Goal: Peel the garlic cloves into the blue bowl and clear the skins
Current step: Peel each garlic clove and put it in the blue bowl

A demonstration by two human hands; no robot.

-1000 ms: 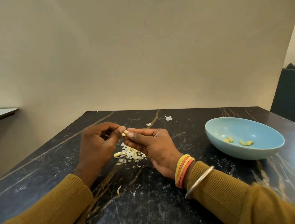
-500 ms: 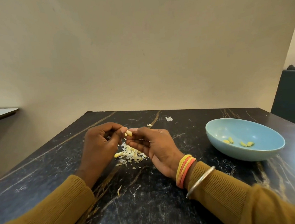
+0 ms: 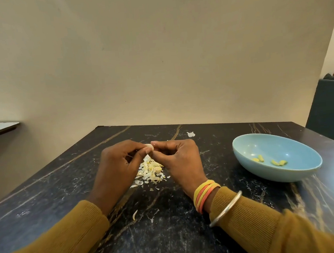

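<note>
Both hands meet above the middle of the dark desk (image 3: 171, 237). The left hand (image 3: 119, 168) and the right hand (image 3: 178, 161) pinch one pale garlic clove (image 3: 149, 146) between their fingertips, so they are together and closed around it. Directly under the clove, between the two hands, lies a small pile of skins (image 3: 148, 172) on the desk, and one yellowish clove (image 3: 158, 169) rests in the pile. One loose skin (image 3: 191, 134) lies farther back, and another scrap (image 3: 135, 215) lies near the left sleeve (image 3: 57, 242). The blue bowl (image 3: 276, 176) stands on the desk at the right, well apart from the hands. Inside it lie a few peeled cloves (image 3: 258, 158). The right wrist wears coloured bangles (image 3: 205, 193).
</note>
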